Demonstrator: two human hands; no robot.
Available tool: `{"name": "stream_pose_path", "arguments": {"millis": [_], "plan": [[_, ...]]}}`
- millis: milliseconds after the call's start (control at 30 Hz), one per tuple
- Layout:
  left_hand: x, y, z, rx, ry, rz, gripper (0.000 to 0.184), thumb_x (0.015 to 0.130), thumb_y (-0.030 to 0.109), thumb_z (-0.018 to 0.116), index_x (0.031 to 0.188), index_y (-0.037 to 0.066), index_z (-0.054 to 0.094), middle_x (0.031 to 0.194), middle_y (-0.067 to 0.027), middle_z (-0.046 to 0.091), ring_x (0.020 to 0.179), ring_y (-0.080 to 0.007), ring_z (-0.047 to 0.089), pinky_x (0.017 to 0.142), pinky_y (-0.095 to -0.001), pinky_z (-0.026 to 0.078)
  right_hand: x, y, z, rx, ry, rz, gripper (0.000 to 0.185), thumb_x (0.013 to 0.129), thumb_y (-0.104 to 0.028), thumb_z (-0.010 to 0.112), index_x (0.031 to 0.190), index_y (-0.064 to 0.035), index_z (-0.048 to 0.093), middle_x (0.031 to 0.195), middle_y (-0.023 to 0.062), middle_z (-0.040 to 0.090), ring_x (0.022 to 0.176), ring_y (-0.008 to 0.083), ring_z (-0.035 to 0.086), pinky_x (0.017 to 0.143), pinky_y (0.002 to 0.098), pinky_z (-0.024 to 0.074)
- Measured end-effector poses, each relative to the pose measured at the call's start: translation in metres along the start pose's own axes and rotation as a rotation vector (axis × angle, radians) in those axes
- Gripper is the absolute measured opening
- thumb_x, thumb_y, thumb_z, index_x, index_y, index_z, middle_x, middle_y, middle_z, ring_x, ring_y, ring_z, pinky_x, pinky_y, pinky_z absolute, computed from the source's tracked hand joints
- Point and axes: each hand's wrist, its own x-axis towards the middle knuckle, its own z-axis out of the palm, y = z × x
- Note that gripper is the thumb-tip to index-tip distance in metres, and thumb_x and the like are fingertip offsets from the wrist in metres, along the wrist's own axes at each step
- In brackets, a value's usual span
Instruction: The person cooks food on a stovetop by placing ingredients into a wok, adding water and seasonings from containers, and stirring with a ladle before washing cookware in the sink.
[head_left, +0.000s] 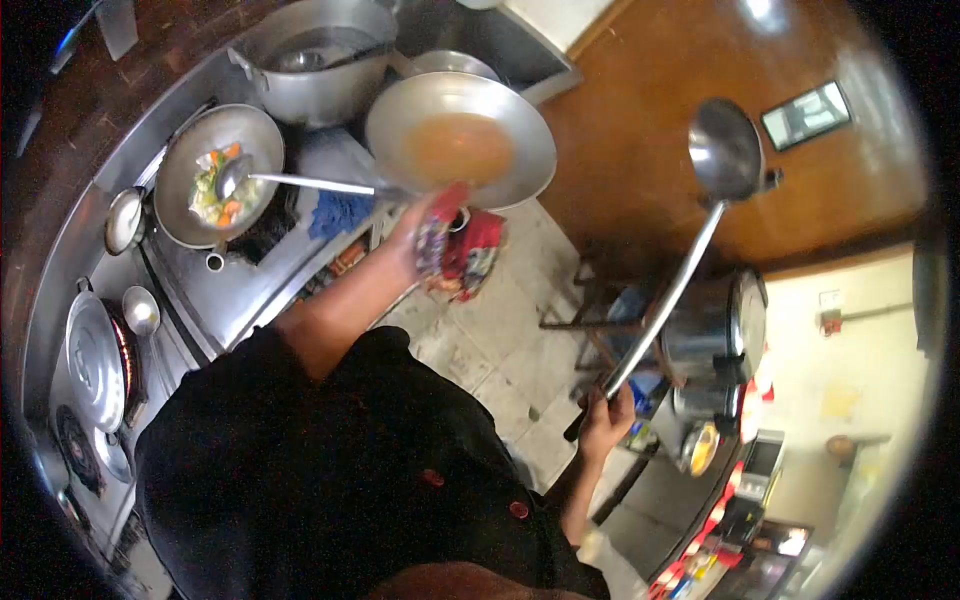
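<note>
My left hand [415,235] is closed around the handle of a large wok [535,150], with a red patterned cloth [475,260] wrapped between them. Orange-brown liquid [460,145] lies in the bottom of the wok, which is held out over the edge of the stove. On my right, my right hand [607,415] grips a long-handled ladle [728,150] near the end of its handle. The ladle's bowl is raised well away from the wok. A smaller wok [265,130] on the stove holds cut vegetables [210,205], with another ladle [290,182] resting in it.
A big metal pot [325,90] stands behind the woks. Flames glow beside a lidded pan [92,360] at the left. A blue cloth [340,212] lies on the stove edge. On my right are a stool [595,325] and a large steel container [710,325].
</note>
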Motion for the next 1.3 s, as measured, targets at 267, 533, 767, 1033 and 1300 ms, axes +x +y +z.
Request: {"name": "stream_pose_path", "arguments": {"millis": [267, 533, 767, 1033, 1300], "plan": [[0.198, 0.143, -0.009, 0.075, 0.667, 0.337, 0.024, 0.089, 0.027, 0.051, 0.103, 0.007, 0.055, 0.083, -0.0076, 0.062, 0.077, -0.0209, 0.061, 0.070, -0.0394, 0.051, 0.205, 0.090, 0.016, -0.058, -0.160, -0.086, 0.023, 0.078, -0.002, 0.056, 0.100, 0.0016, 0.052, 0.079, 0.0036, 0.054, 0.063, 0.0107, 0.049, 0.055, 0.0243, 0.0408], [0.385, 0.257, -0.238, 0.617, 1.655, 0.664, 0.071, 0.074, 0.047, 0.063, 0.121, -0.004, 0.045, 0.109, -0.0191, 0.060, 0.098, -0.0265, 0.059, 0.081, -0.0401, 0.046, 0.486, 0.142, 0.129, -0.412, -0.528, -0.247, 0.015, 0.074, 0.001, 0.049, 0.089, 0.0026, 0.053, 0.060, 0.0042, 0.046, 0.048, 0.0087, 0.043, 0.043, 0.0257, 0.0348], [0.400, 0.262, -0.224, 0.388, 1.838, 0.669, 0.070, 0.078, 0.045, 0.056, 0.128, -0.001, 0.037, 0.114, -0.0189, 0.056, 0.100, -0.0292, 0.057, 0.082, -0.0389, 0.046, 0.657, 0.185, 0.284, -0.615, -0.689, -1.134, 0.019, 0.073, -0.010, 0.053, 0.084, 0.0045, 0.056, 0.059, 0.0087, 0.054, 0.049, 0.0197, 0.049, 0.049, 0.0343, 0.0409], [0.395, 0.267, -0.274, 1.179, 1.763, 0.320, 0.034, 0.081, 0.021, 0.057, 0.111, 0.005, 0.057, 0.114, -0.0156, 0.057, 0.091, -0.0270, 0.058, 0.076, -0.0391, 0.046, 0.657, 0.181, 0.402, -0.476, -1.470, 0.133, 0.016, 0.083, -0.017, 0.049, 0.087, -0.0035, 0.058, 0.066, 0.0083, 0.059, 0.051, 0.0210, 0.054, 0.047, 0.0335, 0.0416], [0.320, 0.165, -0.114, 0.602, 0.813, 0.693, 0.050, 0.085, 0.036, 0.060, 0.119, 0.001, 0.052, 0.113, -0.0062, 0.057, 0.097, -0.0186, 0.054, 0.086, -0.0343, 0.042, 0.565, 0.138, 0.442, -0.179, -1.012, 0.860, 0.029, 0.082, -0.025, 0.058, 0.095, 0.0010, 0.056, 0.074, 0.0091, 0.058, 0.054, 0.0228, 0.057, 0.049, 0.0365, 0.0469]]}}
